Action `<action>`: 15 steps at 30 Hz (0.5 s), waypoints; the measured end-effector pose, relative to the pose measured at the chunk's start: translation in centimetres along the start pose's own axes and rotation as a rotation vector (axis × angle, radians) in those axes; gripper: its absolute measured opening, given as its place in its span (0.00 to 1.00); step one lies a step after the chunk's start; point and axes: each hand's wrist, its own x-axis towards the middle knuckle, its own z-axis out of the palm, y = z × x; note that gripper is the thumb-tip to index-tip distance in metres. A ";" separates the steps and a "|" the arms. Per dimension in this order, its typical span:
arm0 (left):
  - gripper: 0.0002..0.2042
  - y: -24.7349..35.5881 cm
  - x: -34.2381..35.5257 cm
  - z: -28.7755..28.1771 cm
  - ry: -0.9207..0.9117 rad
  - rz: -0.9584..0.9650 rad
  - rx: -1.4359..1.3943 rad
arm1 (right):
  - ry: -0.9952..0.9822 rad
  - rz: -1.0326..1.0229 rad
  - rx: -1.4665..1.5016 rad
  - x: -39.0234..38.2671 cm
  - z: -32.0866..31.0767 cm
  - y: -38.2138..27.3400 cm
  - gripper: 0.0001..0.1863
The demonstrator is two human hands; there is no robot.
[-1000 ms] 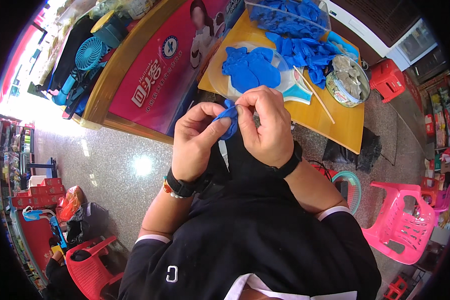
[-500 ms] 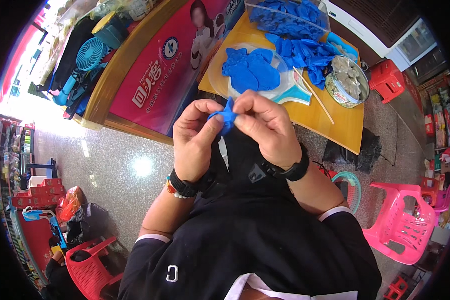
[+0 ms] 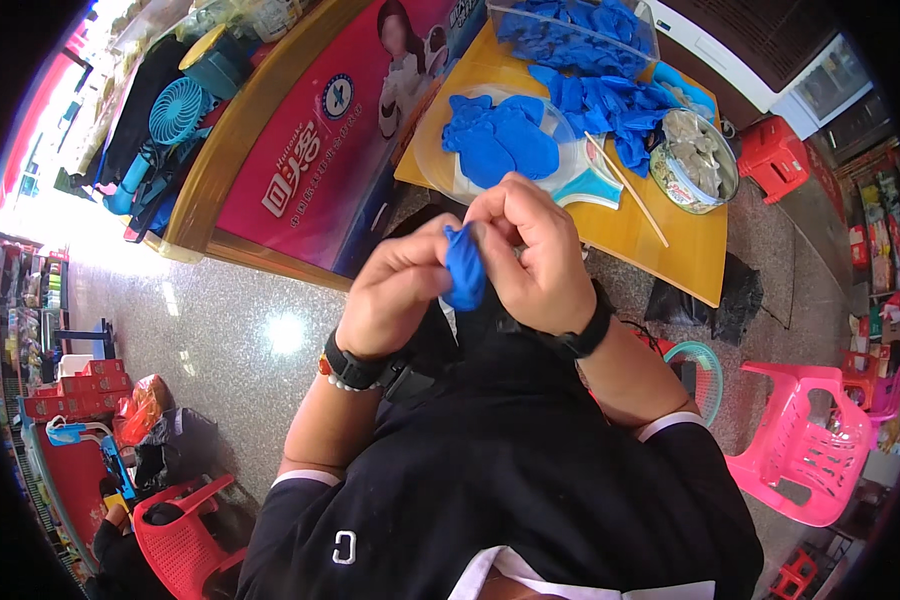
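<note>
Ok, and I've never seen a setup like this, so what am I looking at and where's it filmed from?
No machine here: these are a person's own bare hands. The view comes from a wide fisheye camera worn on the head, looking down, so straight edges bend near the rim. The left hand and right hand hold a small, soft blue piece between their fingers. Beyond them, on a yellow table, are a see-through box of blue pieces, a loose blue heap, flat blue pieces on a round tray, a thin wooden stick and a round tin holding greyish bits.
</note>
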 end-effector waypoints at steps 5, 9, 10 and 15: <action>0.04 -0.7 -0.2 -0.1 0.101 0.036 0.048 | 0.093 0.021 0.023 -0.2 0.4 0.2 0.02; 0.06 -1.1 -0.2 0.0 0.258 0.008 -0.126 | 0.044 0.235 0.624 -0.3 0.4 0.2 0.04; 0.07 -1.1 -0.2 0.1 0.300 -0.031 -0.176 | 0.045 0.234 0.623 -0.3 0.3 0.5 0.04; 0.05 -0.8 -0.2 0.8 0.300 0.033 -0.013 | -0.132 0.367 0.959 -0.3 -0.9 1.5 0.04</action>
